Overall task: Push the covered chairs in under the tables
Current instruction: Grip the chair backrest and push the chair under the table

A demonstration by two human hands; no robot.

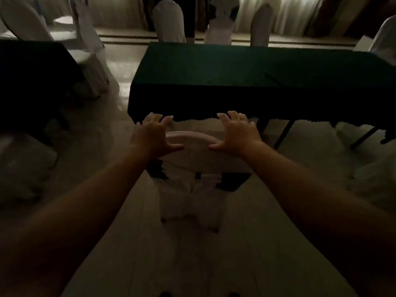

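Note:
A chair in a white cover (192, 159) stands right in front of me, its rounded back top between my hands and its seat under the near edge of a table with a dark green cloth (246, 78). My left hand (154, 133) hovers at the left end of the chair back, fingers spread. My right hand (235, 133) is at the right end, fingers also spread. Whether the palms touch the cover I cannot tell. The room is dim.
Three more covered chairs (169, 20) stand along the table's far side, another at its right end (383, 35). A second dark table (32, 82) is at the left with covered chairs (90, 61) beside it. White fabric (364, 168) lies low on the right. Pale floor surrounds me.

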